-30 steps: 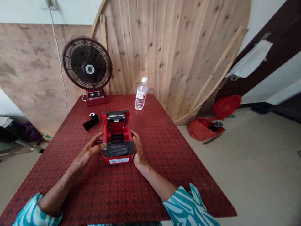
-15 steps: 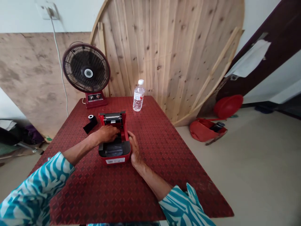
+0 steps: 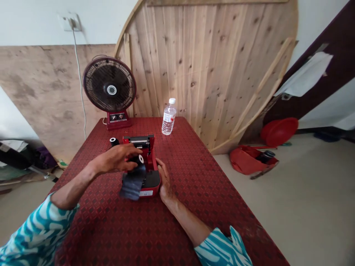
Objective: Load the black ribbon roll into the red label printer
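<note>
A small red and black machine (image 3: 152,179) stands with its lid raised on the red patterned table (image 3: 183,221). My left hand (image 3: 120,159) grips a black roll with a white core (image 3: 141,159) just above the machine's open compartment. From this roll a loose black strip (image 3: 132,184) hangs over the machine's near left edge. Against the machine's right side rests my right hand (image 3: 165,181), its fingers wrapped round that side. Another black roll (image 3: 113,141) is on the table behind my left wrist, partly hidden.
At the table's back left is a dark red fan (image 3: 111,89). A clear plastic bottle (image 3: 168,120) stands at the back edge, before a round wooden panel (image 3: 199,66). On the floor to the right lie a red bag (image 3: 244,159) and a red basin (image 3: 280,131).
My left hand has lifted the black roll and its strip up out of the machine's compartment. My right hand stays on the machine's side. The whole view has shifted slightly.
</note>
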Available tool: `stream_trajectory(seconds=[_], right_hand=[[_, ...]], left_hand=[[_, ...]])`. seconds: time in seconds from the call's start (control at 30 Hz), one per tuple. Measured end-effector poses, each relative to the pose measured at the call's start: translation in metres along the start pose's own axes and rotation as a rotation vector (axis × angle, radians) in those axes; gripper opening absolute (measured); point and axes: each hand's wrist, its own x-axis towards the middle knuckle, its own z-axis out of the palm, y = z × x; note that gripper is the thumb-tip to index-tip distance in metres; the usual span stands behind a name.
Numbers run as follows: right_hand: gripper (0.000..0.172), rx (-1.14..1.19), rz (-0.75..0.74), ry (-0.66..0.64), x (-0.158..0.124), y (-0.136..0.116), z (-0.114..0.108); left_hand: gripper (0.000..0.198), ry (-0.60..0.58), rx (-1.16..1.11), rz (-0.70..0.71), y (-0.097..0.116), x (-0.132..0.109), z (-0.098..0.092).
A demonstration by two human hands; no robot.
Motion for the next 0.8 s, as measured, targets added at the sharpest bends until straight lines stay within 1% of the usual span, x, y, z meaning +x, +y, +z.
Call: stream_trajectory(seconds=[0.07, 0.13, 0.2, 0.27, 0.37, 0.47, 0.6, 0.7, 0.8], right_hand=[[0.046, 0.016, 0.016, 0.007, 0.000, 0.001, 0.000], [0.046, 0.017, 0.026, 0.023, -0.001, 0.000, 0.001], [0.047, 0.015, 0.026, 0.031, -0.001, -0.001, 0.001], [0.049, 0.019, 0.034, 0.026, -0.002, -0.003, 0.002], [0.050, 0.008, 0.050, 0.022, -0.002, -0.003, 0.001], [0.050, -0.007, 0.040, 0.027, -0.002, -0.001, 0.000], [0.048, -0.007, 0.036, 0.030, -0.002, -0.001, 0.000], [0.048, 0.004, 0.049, 0.042, -0.002, -0.004, 0.001], [0.049, 0.029, 0.058, 0.026, -0.002, -0.006, 0.002]], left_hand=[[0.039, 0.157, -0.130, -0.051, -0.012, -0.023, -0.018], [0.035, 0.301, -0.282, -0.176, -0.030, -0.045, -0.032], [0.033, 0.405, -0.440, -0.293, -0.050, -0.062, -0.040], [0.033, 0.473, -0.566, -0.360, -0.072, -0.075, -0.041], [0.037, 0.526, -0.653, -0.417, -0.103, -0.085, -0.033], [0.043, 0.536, -0.669, -0.463, -0.130, -0.083, -0.018], [0.055, 0.542, -0.644, -0.516, -0.160, -0.065, 0.008], [0.054, 0.537, -0.615, -0.539, -0.174, -0.048, 0.026], [0.052, 0.537, -0.597, -0.547, -0.181, -0.041, 0.033]])
